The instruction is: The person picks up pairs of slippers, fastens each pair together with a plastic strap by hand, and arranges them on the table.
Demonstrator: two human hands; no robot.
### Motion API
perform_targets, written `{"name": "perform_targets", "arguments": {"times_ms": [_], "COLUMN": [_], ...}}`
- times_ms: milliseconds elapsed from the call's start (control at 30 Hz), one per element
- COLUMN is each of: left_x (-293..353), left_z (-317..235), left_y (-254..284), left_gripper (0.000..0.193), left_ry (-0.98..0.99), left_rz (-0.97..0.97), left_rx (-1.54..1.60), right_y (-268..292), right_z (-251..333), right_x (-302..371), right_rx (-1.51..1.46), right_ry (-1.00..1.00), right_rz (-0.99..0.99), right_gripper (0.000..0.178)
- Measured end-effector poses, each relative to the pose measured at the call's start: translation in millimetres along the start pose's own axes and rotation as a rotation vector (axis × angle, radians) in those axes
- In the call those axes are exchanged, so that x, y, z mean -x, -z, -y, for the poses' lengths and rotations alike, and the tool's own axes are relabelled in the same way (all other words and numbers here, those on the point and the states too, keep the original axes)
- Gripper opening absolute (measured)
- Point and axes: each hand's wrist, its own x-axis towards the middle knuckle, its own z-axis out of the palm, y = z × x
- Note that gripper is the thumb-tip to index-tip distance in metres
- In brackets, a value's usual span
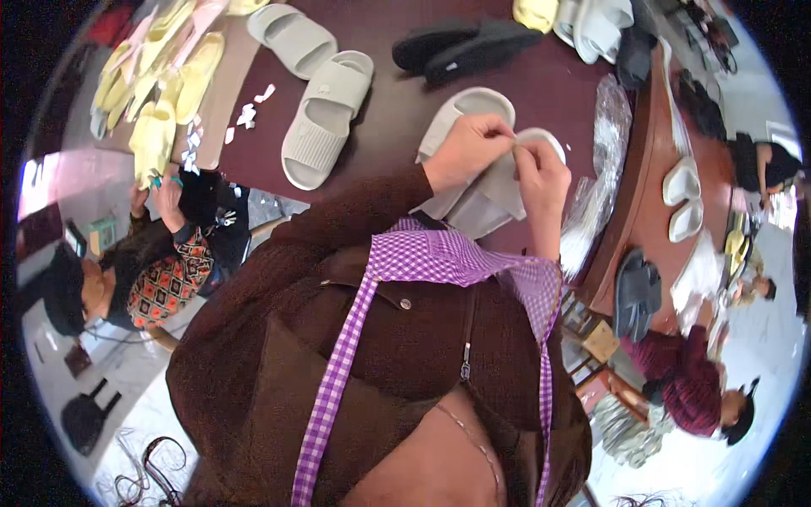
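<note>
Both of my hands meet above a pair of light grey slide slippers [483, 103] on the dark red table. My left hand [466, 150] is closed, thumb and forefinger pinched together. Beside it my right hand [543, 179] pinches too, its fingertips meeting the left ones over the slippers. What lies between the fingertips is too small to make out. The hands partly hide the slippers under them. Left of these lies another grey pair, with one ribbed slipper [316, 145] nearest me and its mate [296, 40] farther off.
Black slippers [465, 52] lie beyond my hands. Small white paper pieces [246, 116] are scattered at left, near yellow slippers [154, 139] that a co-worker's hands touch. Clear plastic bags [604, 160] lie right, before a second table [627, 221] with more slippers. Another person sits there.
</note>
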Motion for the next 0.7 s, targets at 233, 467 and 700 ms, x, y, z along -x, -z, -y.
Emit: {"name": "perform_targets", "arguments": {"times_ms": [233, 467, 700], "left_x": [10.6, 18.4, 31.0], "left_z": [13.3, 7.1, 16.8], "left_y": [-35.0, -75.3, -87.5], "left_gripper": [0.012, 0.01, 0.005], "left_ry": [-0.054, 0.345, 0.499], "left_rz": [0.244, 0.522, 0.65], "left_rx": [-0.043, 0.426, 0.554], "right_y": [36.4, 67.5, 79.0], "right_z": [-14.0, -14.0, -7.5], "right_x": [43.7, 72.3, 96.6], "right_rx": [-0.217, -0.404, -0.183], "right_ry": [-0.247, -0.308, -0.385], "right_rz": [-0.039, -0.228, -0.213], "right_gripper": [0.008, 0.007, 0.007]}}
